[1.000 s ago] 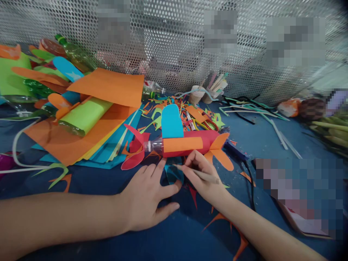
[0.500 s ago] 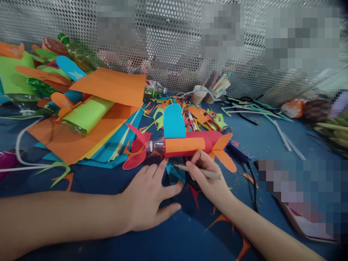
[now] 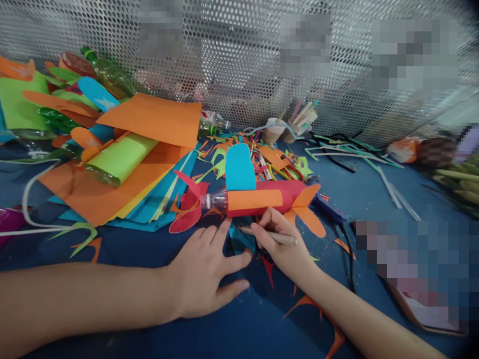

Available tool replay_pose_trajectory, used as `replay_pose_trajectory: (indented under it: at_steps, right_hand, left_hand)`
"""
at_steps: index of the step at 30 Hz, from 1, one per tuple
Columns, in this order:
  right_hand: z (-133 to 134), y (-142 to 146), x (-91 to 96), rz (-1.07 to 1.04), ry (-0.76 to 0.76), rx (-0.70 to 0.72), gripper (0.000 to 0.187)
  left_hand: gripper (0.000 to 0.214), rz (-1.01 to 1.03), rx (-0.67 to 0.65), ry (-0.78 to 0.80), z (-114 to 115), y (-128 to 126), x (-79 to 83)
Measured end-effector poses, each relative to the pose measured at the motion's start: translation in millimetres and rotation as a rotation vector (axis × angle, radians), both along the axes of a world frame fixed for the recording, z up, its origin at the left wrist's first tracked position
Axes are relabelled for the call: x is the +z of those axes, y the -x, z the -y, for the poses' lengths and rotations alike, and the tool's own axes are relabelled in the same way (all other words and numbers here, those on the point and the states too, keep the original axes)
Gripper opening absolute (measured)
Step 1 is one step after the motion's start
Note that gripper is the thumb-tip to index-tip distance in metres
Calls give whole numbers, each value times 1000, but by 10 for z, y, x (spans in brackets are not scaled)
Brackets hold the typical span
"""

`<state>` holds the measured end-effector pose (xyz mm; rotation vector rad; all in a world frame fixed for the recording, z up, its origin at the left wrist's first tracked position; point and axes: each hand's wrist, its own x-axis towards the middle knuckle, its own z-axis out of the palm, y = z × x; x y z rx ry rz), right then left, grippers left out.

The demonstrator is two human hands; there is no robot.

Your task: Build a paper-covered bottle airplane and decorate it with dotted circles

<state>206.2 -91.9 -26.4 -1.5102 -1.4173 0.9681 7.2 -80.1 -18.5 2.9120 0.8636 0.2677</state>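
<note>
Between my hands lies a small blue wing piece (image 3: 241,242), its edge close against a bottle plane. My left hand (image 3: 207,269) is spread flat, with its fingertips on the left and near edges of that piece. In my right hand (image 3: 286,244) a pencil (image 3: 282,238) is pinched, its tip on the blue piece. The bottle plane (image 3: 275,204) lies on its side, wrapped in red paper with an orange strip. A blue wing (image 3: 240,167) stands out on its far side, red propeller blades (image 3: 185,219) sit at the bottle neck, and orange tail fins (image 3: 309,219) are at the right end.
Coloured paper sheets (image 3: 80,192) and wrapped bottles are piled at the left. Paper scraps and scissors (image 3: 295,172) lie behind the plane. Cups of sticks (image 3: 294,130) stand by the mesh panel (image 3: 239,60). A glue gun (image 3: 329,209) with a black cord lies right.
The pencil in my right hand has shifted slightly and its back end has swung a little to the left. My left hand and the bottle plane have stayed in place.
</note>
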Motion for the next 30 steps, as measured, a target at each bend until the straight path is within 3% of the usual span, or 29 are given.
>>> replay_pose_trajectory:
  at_steps: [30]
  right_hand:
    - [0,2,0,-44,-21,36,24]
  left_hand:
    - [43,9,-16,-57,-11,-2,-27]
